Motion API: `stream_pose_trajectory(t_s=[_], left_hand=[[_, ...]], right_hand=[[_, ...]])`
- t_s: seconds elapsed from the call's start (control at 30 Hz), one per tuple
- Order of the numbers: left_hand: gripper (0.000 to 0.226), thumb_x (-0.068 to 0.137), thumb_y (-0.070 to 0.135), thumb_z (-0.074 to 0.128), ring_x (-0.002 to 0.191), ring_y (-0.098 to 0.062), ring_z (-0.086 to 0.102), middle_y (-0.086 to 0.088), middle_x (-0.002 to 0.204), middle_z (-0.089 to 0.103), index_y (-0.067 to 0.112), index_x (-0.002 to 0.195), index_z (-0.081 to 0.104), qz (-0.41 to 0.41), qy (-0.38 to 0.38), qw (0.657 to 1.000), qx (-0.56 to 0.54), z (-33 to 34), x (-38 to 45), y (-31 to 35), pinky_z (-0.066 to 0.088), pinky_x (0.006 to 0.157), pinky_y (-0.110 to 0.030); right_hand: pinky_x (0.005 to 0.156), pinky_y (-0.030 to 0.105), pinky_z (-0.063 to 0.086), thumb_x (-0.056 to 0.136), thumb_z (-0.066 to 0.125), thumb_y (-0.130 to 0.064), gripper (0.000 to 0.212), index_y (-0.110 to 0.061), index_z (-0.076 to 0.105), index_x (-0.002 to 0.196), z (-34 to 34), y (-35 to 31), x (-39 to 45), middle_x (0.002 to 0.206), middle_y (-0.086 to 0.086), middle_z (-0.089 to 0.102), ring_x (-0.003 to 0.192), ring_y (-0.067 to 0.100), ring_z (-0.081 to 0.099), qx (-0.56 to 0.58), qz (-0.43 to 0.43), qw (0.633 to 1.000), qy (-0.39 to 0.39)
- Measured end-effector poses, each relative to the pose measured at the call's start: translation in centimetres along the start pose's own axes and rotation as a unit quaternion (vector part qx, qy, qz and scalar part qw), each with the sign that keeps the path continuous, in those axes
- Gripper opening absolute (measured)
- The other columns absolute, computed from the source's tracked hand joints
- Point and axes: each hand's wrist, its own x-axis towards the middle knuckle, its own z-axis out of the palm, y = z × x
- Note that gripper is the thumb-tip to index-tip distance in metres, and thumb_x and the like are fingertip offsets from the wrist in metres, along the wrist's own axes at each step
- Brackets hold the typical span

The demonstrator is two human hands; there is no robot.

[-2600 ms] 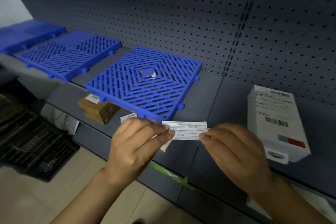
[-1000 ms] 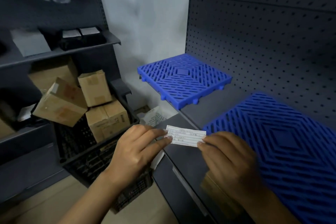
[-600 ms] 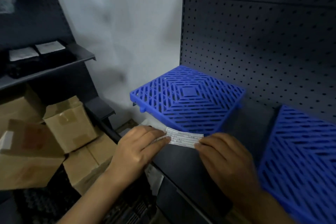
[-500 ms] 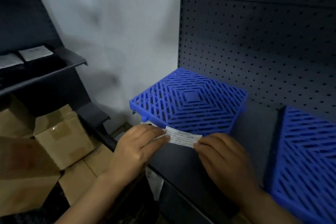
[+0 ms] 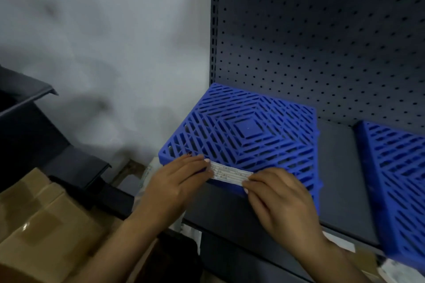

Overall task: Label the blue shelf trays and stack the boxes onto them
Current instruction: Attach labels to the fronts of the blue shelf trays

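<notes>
Left hand (image 5: 177, 181) and right hand (image 5: 280, 200) each pinch one end of a white label (image 5: 230, 173) against the blue tray (image 5: 243, 135) front edge (no boxes on it); uneven pressing could stick it crooked.

Both hands are bare: the left hand (image 5: 177, 181) and the right hand (image 5: 282, 200) carry no glove, ring or watch. The forearms are also uncovered as far as the picture shows, with no sleeve or bracelet on them. The nails are short and look pale, with no clear polish.
</notes>
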Motion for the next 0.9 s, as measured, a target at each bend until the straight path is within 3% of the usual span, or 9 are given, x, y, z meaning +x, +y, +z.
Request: stream_pose_trajectory(t_s=[0.27,0.43,0.7,0.9], left_hand=[[0.026,0.095,0.029,0.055,0.105,-0.012,0.064,-0.003,0.112,0.069,0.013,0.106,0.072,-0.010,-0.007,0.999,-0.041,0.4,0.0,-1.1,0.043,0.101,-0.026],[0.028,0.097,0.030,0.053,0.106,-0.013,0.063,-0.005,0.113,0.069,0.012,0.107,0.071,-0.015,-0.003,0.998,-0.055,0.4,0.0,-1.1,0.040,0.104,-0.023],[0.029,0.093,0.031,0.055,0.102,-0.017,0.065,-0.007,0.115,0.067,0.011,0.107,0.071,-0.004,-0.003,1.000,-0.021,-0.2,0.7,-0.6,0.045,0.093,-0.027],[0.032,0.096,0.032,0.053,0.109,-0.020,0.061,-0.009,0.121,0.064,0.008,0.112,0.068,0.018,0.016,0.999,-0.029,-0.8,2.2,1.9,0.042,0.099,-0.026]], right_hand=[[0.081,0.028,0.043,0.088,0.063,-0.024,0.014,-0.016,0.073,0.092,0.9,-0.1,-0.1,0.097,-0.003,0.068,0.088,0.016,0.059,-0.003,0.010,1.000,-0.010],[0.079,0.031,0.046,0.088,0.064,-0.024,0.013,-0.015,0.073,0.092,0.9,-0.1,-0.1,0.098,-0.002,0.068,0.089,0.015,0.059,0.004,0.022,1.000,-0.005],[0.080,0.033,0.047,0.088,0.063,-0.026,0.017,-0.014,0.073,0.096,0.4,-0.1,-0.2,0.100,-0.002,0.068,0.092,0.016,0.060,0.004,0.032,0.999,-0.004],[0.085,0.035,0.048,0.088,0.065,-0.027,0.019,-0.014,0.072,0.099,-2.3,0.9,-1.5,0.104,0.000,0.068,0.097,0.019,0.061,0.001,0.044,0.999,0.009]])
